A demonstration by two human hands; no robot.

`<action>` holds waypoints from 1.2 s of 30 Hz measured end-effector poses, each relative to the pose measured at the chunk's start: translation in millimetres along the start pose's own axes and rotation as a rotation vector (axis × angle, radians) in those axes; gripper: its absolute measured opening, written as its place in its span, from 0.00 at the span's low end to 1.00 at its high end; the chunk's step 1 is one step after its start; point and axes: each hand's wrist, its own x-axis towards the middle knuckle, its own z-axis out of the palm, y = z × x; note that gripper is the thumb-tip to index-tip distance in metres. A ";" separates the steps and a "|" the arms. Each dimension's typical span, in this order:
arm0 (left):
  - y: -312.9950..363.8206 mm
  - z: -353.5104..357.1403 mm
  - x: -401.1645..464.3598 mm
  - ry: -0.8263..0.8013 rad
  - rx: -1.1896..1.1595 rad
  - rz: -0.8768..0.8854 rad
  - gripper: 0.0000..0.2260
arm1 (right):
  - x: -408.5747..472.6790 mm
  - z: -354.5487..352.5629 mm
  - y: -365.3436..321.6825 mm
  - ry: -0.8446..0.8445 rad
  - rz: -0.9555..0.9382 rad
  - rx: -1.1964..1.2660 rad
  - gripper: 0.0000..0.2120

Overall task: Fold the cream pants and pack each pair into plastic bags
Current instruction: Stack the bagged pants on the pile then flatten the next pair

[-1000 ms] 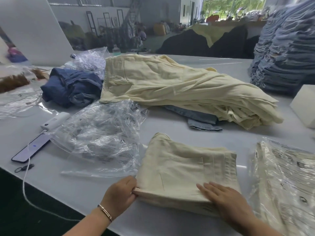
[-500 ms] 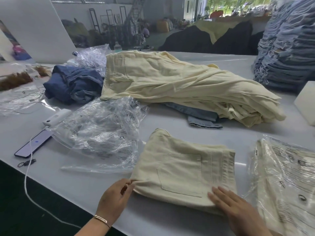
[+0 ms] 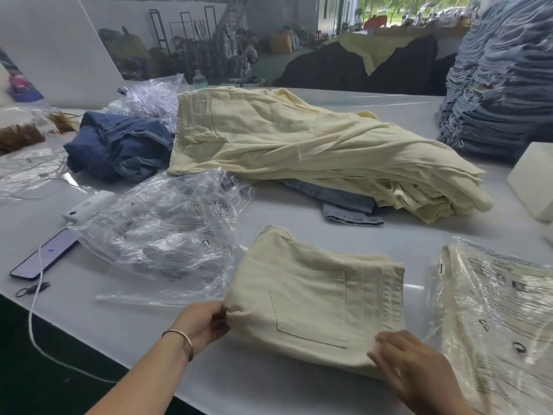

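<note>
From the head camera we are looking down at a white table (image 3: pixel 299 235). Black print is showing on the empty plastic bags (image 3: pixel 170 232) and on the bagged pants (image 3: pixel 493 319) at our right, but we cannot read any of it. The folded pants (image 3: pixel 314 298) are lying on the table just in front of us, back pocket up, between those two. Our left hand (image 3: pixel 203 322) is pinching the near left corner of the fold, fingers curled. Our right hand (image 3: pixel 416 369) is resting flat on the near right corner, fingers straight. The pile of unfolded cream pants (image 3: pixel 299 145) is lying farther back.
</note>
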 end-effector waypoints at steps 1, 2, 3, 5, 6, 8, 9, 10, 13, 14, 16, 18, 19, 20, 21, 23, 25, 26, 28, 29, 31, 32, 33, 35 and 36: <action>0.9 -0.8 0.3 -0.017 -0.178 -0.065 0.12 | 1.7 -0.2 0.5 -0.035 0.014 -0.021 0.27; 3.7 -3.4 1.1 -0.030 -0.290 -0.104 0.13 | 3.4 -1.4 0.6 -0.073 0.024 -0.032 0.21; 7.4 -7.9 2.0 -0.045 -0.320 -0.106 0.14 | 3.8 -2.1 0.2 -0.118 0.043 -0.040 0.14; 14.4 -17.5 2.1 -0.001 -0.113 -0.032 0.13 | 3.1 -5.0 -0.8 -0.254 0.136 0.019 0.15; 15.3 -21.5 1.2 0.032 0.057 0.025 0.11 | 3.2 -6.8 -0.6 -0.317 0.194 0.057 0.16; 15.0 -21.0 -5.6 0.000 0.324 0.067 0.09 | 2.2 -6.9 1.6 -0.374 0.265 0.112 0.14; 13.7 -19.7 -8.5 -0.033 0.429 0.071 0.11 | 1.3 -5.3 2.9 -0.375 0.274 0.127 0.13; 12.2 -17.3 -11.6 -0.057 0.516 0.081 0.12 | 1.4 -3.9 3.6 -0.383 0.279 0.133 0.11; 7.7 -13.6 -17.7 -0.074 0.593 0.115 0.07 | 4.3 -2.8 4.4 -0.482 0.351 0.141 0.09; 5.9 -14.4 -17.8 -0.083 0.557 0.108 0.06 | 4.3 -3.8 4.8 -0.497 0.415 0.151 0.09; 1.9 -18.2 -17.5 -0.101 0.468 0.085 0.05 | 3.1 -4.9 5.9 -0.522 0.598 0.179 0.12; -2.1 -20.8 -17.7 -0.136 0.396 0.052 0.05 | 1.7 -5.3 6.6 -0.490 0.800 0.255 0.16; -3.8 -20.6 -17.8 -0.158 0.345 0.032 0.05 | 2.1 -4.9 7.8 -0.478 0.879 0.298 0.18; -5.4 -20.4 -16.2 -0.178 0.269 0.006 0.07 | 3.9 -4.7 9.0 -0.476 0.937 0.343 0.20; -6.3 -19.9 -14.4 -0.199 0.166 -0.035 0.08 | 6.0 -5.0 9.8 -0.467 0.973 0.393 0.21; -8.5 -18.3 -10.8 -0.231 -0.103 -0.139 0.10 | 10.1 -6.3 11.3 -0.413 1.014 0.486 0.19; -13.3 -13.1 -8.0 -0.214 -0.289 -0.193 0.11 | 12.1 -11.3 13.1 -0.339 1.022 0.533 0.20; -16.8 -9.4 -7.3 -0.190 -0.334 -0.199 0.12 | 12.7 -13.2 14.2 -0.300 0.994 0.519 0.25; -23.1 -1.8 -7.7 -0.151 -0.404 -0.188 0.12 | 13.4 -18.3 14.3 -0.280 0.885 0.417 0.33; -24.9 2.0 -8.9 -0.139 -0.451 -0.180 0.10 | 13.3 -21.6 12.8 -0.308 0.840 0.354 0.33; -25.2 6.9 -9.5 -0.096 -0.524 -0.144 0.09 | 11.6 -24.2 7.9 -0.411 0.803 0.250 0.28; -25.2 7.6 -8.3 -0.065 -0.537 -0.123 0.08 | 9.9 -24.5 5.1 -0.446 0.804 0.231 0.26; -25.2 7.4 -6.8 -0.043 -0.521 -0.099 0.07 | 7.2 -24.5 2.9 -0.458 0.808 0.232 0.25; -25.4 2.9 -5.5 0.041 -0.308 0.004 0.09 | 2.3 -22.7 3.9 -0.450 0.816 0.234 0.24; -25.1 -1.0 -8.0 0.119 -0.085 0.100 0.10 | 0.9 -20.6 5.0 -0.465 0.818 0.230 0.24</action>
